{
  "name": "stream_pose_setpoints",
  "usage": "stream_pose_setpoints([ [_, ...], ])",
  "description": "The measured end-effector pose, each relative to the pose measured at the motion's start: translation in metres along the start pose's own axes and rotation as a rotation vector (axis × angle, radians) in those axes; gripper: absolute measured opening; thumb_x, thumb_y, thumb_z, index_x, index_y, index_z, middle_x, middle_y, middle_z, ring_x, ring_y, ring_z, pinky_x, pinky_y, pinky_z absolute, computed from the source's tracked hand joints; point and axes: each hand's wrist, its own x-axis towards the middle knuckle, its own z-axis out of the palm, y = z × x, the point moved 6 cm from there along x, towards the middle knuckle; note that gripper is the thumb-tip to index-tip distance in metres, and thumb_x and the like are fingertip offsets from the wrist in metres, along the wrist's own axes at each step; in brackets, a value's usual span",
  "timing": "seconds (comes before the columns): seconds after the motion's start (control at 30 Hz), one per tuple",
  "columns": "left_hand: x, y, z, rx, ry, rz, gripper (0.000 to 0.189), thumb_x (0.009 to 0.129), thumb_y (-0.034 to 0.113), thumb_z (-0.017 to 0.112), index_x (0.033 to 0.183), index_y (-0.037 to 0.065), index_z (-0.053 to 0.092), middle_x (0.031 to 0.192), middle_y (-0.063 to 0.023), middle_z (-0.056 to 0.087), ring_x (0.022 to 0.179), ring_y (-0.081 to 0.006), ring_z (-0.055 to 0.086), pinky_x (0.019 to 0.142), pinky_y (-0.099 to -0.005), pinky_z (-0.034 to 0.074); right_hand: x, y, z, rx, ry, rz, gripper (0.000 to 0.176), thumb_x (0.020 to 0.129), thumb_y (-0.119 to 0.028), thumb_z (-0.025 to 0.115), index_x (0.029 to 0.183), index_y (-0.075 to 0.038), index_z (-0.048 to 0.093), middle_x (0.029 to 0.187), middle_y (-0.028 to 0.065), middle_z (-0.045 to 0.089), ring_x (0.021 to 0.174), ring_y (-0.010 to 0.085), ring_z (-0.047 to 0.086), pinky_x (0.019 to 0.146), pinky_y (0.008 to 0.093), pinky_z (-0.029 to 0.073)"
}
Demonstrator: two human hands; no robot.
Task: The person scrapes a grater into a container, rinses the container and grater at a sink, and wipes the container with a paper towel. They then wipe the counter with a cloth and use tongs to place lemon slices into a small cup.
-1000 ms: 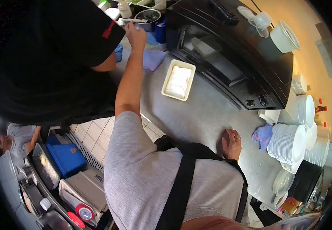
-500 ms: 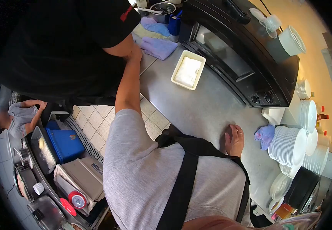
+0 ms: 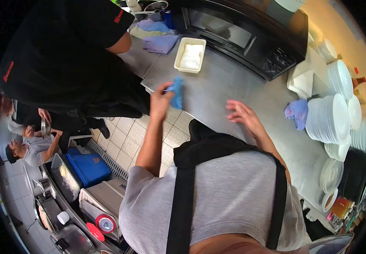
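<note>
My left hand (image 3: 161, 102) is closed on a crumpled blue cloth (image 3: 176, 92) near the edge of the steel counter (image 3: 216, 95). The cloth is a little blurred. My right hand (image 3: 243, 115) is held over the counter with its fingers apart and nothing in it. Beyond the cloth, a cream rectangular tub (image 3: 177, 63) stands on the counter, with something white and flat inside.
A black oven (image 3: 233, 34) stands along the counter's back. Purple cloths (image 3: 161, 43) lie at the far left, beside a person in black (image 3: 73, 63). Stacked white plates (image 3: 324, 118) and a purple cloth (image 3: 296, 113) are at right. Another person (image 3: 39, 148) is behind, left.
My left arm has come back from beside the person in black, and its hand now shows a blue cloth. My right hand has shifted left, away from the plates. The view has turned.
</note>
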Motion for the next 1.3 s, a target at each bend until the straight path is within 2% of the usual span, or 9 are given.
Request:
stream_pose_setpoints([
  [0.1, -0.058, 0.059, 0.101, 0.196, -0.363, 0.219, 0.035, 0.081, 0.007, 0.063, 0.116, 0.005, 0.061, 0.111, -0.0074, 0.059, 0.101, -0.0201, 0.057, 0.085, -0.0314, 0.047, 0.012, -0.006, 0.042, 0.696, -0.046, 0.158, 0.052, 0.095, -0.05, 0.044, 0.124, -0.007, 0.053, 0.114, 0.0097, 0.057, 0.098, 0.0214, 0.058, 0.087, 0.0354, 0.048],
  [0.17, -0.095, 0.11, 0.149, 0.6, -0.469, 0.65, 0.036, 0.081, 0.015, 0.066, 0.116, 0.007, 0.06, 0.117, -0.0115, 0.056, 0.106, -0.0293, 0.056, 0.087, -0.0366, 0.047, 0.027, 0.01, 0.049, 0.9, 0.004, 0.195, 0.058, 0.094, -0.053, 0.043, 0.126, -0.006, 0.05, 0.117, 0.0113, 0.055, 0.103, 0.0238, 0.056, 0.089, 0.0381, 0.048],
  [0.37, -0.158, 0.224, 0.245, 0.089, -0.654, 1.117, 0.032, 0.08, 0.02, 0.069, 0.109, 0.006, 0.062, 0.105, -0.0105, 0.059, 0.095, -0.0279, 0.06, 0.081, -0.0368, 0.05, 0.009, 0.0, 0.078, 1.04, -0.306, 0.042, 0.05, 0.092, -0.044, 0.047, 0.12, -0.003, 0.051, 0.112, 0.0151, 0.056, 0.103, 0.031, 0.056, 0.092, 0.0459, 0.045],
  [0.6, -0.21, 0.201, 0.266, -0.356, -1.435, 0.828, 0.036, 0.082, 0.014, 0.07, 0.114, 0.003, 0.059, 0.102, -0.0086, 0.062, 0.086, -0.0194, 0.061, 0.077, -0.0298, 0.05, -0.055, -0.039, 0.076, 0.769, -0.583, -0.344, 0.041, 0.088, -0.033, 0.052, 0.113, 0.0, 0.053, 0.106, 0.0195, 0.057, 0.103, 0.0394, 0.057, 0.095, 0.055, 0.041],
  [0.73, -0.197, 0.164, 0.245, -0.513, -1.63, 0.218, 0.05, 0.085, 0.014, 0.067, 0.128, -0.003, 0.048, 0.121, -0.0133, 0.054, 0.102, -0.0193, 0.057, 0.089, -0.0315, 0.046, -0.105, -0.078, 0.045, 0.793, -0.244, -0.52, 0.039, 0.09, -0.031, 0.052, 0.109, 0.003, 0.056, 0.1, 0.02, 0.06, 0.1, 0.0373, 0.059, 0.095, 0.0511, 0.043],
  [0.87, -0.133, 0.08, 0.189, -0.243, -0.992, 0.001, 0.042, 0.091, 0.023, 0.056, 0.126, 0.001, 0.052, 0.111, -0.0087, 0.06, 0.099, -0.0176, 0.059, 0.087, -0.0322, 0.046, -0.067, -0.078, -0.045, 0.325, 0.094, -0.478, 0.042, 0.095, -0.034, 0.05, 0.114, 0.001, 0.059, 0.112, 0.0179, 0.062, 0.1, 0.0257, 0.061, 0.097, 0.0366, 0.042],
  [0.97, -0.104, 0.003, 0.118, -0.21, -0.425, -0.302, 0.03, 0.089, 0.021, 0.062, 0.115, 0.005, 0.06, 0.106, -0.0052, 0.062, 0.089, -0.0143, 0.06, 0.079, -0.0299, 0.048, 0.01, -0.039, -0.126, -0.261, 0.412, -0.41, 0.045, 0.097, -0.036, 0.042, 0.122, -0.001, 0.057, 0.128, 0.017, 0.054, 0.122, 0.0249, 0.048, 0.106, 0.0355, 0.032],
  [1.13, -0.104, -0.007, 0.073, -0.349, -0.254, -0.332, 0.025, 0.089, 0.016, 0.058, 0.111, 0.004, 0.061, 0.099, -0.0049, 0.063, 0.084, -0.0125, 0.059, 0.075, -0.0272, 0.047, 0.054, 0.006, -0.034, -1.578, 0.581, -0.58, 0.041, 0.094, -0.031, 0.045, 0.127, -0.008, 0.054, 0.141, 0.0166, 0.04, 0.132, 0.0336, 0.035, 0.108, 0.0433, 0.029],
  [1.3, -0.096, 0.009, 0.073, -0.398, -0.25, -0.231, 0.026, 0.091, 0.016, 0.058, 0.112, 0.001, 0.06, 0.098, -0.007, 0.063, 0.083, -0.0141, 0.06, 0.074, -0.0271, 0.048, 0.015, 0.04, 0.079, -1.245, -0.175, -0.73, 0.035, 0.089, -0.02, 0.048, 0.122, -0.014, 0.057, 0.141, 0.0102, 0.043, 0.131, 0.0315, 0.037, 0.108, 0.0437, 0.032],
])
